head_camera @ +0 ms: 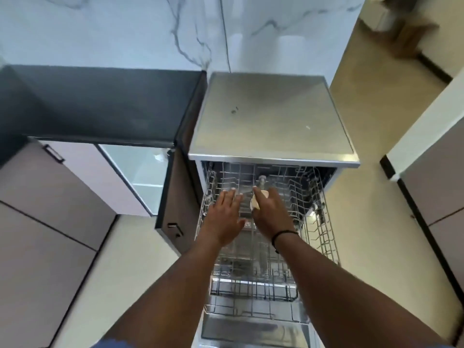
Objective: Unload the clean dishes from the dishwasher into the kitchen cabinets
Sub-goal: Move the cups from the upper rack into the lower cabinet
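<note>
Right hand point(270, 213) grip wraps a pale cup point(258, 199) above the upper rack point(324, 222) of the dishwasher point(271, 116). Left hand point(224, 214) flat, fingers straight, empty, just left of cup; right hand nearer.

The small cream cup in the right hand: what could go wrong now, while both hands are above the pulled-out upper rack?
1. The right hand covers the small cream cup from above; such a grip may slip, and the cup would fall into the grey wire upper rack.
2. The open left hand hovers near the upright wires and could snag.
3. The lowered dishwasher door lies near the person's legs, a possible tripping risk.
</note>
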